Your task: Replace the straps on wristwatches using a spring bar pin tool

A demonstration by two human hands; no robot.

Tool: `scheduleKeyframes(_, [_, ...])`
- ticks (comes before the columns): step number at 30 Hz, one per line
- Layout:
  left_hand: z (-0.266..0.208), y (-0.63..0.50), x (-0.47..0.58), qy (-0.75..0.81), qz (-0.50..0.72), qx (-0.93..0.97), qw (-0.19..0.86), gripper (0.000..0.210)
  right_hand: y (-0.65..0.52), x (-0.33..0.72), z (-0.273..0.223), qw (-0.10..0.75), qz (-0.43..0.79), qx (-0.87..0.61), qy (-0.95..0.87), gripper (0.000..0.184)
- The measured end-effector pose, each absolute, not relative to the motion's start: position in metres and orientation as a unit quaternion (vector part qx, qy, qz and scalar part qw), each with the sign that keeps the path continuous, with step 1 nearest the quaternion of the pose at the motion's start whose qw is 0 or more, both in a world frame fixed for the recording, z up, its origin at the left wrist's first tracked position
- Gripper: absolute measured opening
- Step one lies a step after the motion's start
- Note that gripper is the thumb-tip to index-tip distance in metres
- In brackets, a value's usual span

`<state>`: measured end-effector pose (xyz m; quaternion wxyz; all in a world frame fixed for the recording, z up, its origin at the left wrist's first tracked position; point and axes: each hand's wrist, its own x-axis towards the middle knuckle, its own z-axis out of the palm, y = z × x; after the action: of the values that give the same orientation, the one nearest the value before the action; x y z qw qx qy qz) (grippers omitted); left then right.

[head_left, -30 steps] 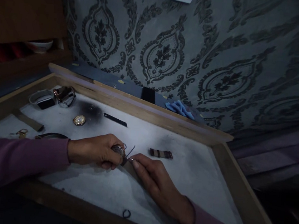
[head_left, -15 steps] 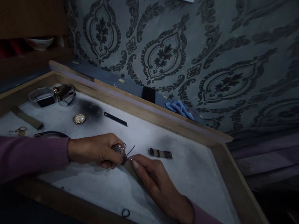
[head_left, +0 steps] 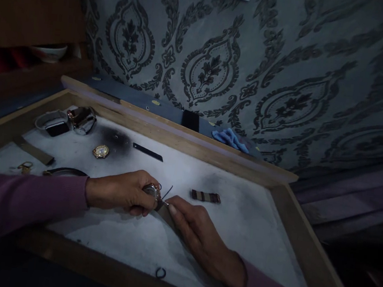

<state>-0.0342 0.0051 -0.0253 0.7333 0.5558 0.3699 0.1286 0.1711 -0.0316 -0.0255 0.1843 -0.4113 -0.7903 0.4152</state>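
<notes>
My left hand is closed around a wristwatch with a round silver-coloured case. An olive-brown watch strap runs from the case towards the lower right and passes under my right hand. The fingertips of that hand are pinched on a small thin metal piece, right by the join of strap and case; its kind is too small to tell. A thin dark strip sticks up between the two hands. Most of the strap is hidden behind my right fingers.
A wooden-rimmed tray surrounds the work. Inside lie a gold watch case, a dark blade, a striped strap piece, several watches, an olive strap and a black ring. A blue cloth lies behind the rim.
Both hands stay almost in place. The right fingertips and the small metal piece have shifted very slightly against the watch; the view has moved a little.
</notes>
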Motion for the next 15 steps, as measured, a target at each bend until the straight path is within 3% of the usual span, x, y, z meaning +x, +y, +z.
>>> scheduleKeyframes(15, [-0.0251, 0.0055, -0.0374, 0.345, 0.118, 0.572, 0.735, 0.016, -0.0309, 0.1705, -0.0287, 0.205, 0.412, -0.399, -0.793, 0.033])
